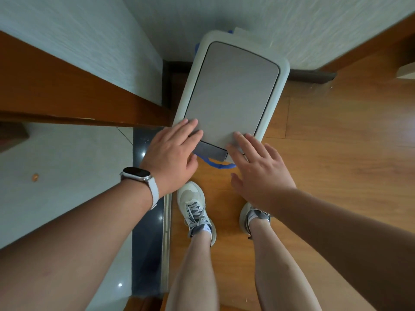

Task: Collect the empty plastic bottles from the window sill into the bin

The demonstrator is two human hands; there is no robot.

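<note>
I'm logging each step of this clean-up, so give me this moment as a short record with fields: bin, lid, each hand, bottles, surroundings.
bin: white bin on the wooden floor, standing in a wall corner
lid: grey lid closed flat
left hand: left hand open, fingers on the lid's near left corner, watch on the wrist
right hand: right hand open, fingertips on the lid's near right edge
bottles: none in view
liner: blue bag edge showing under the near rim
feet: shoes just before the bin
</note>
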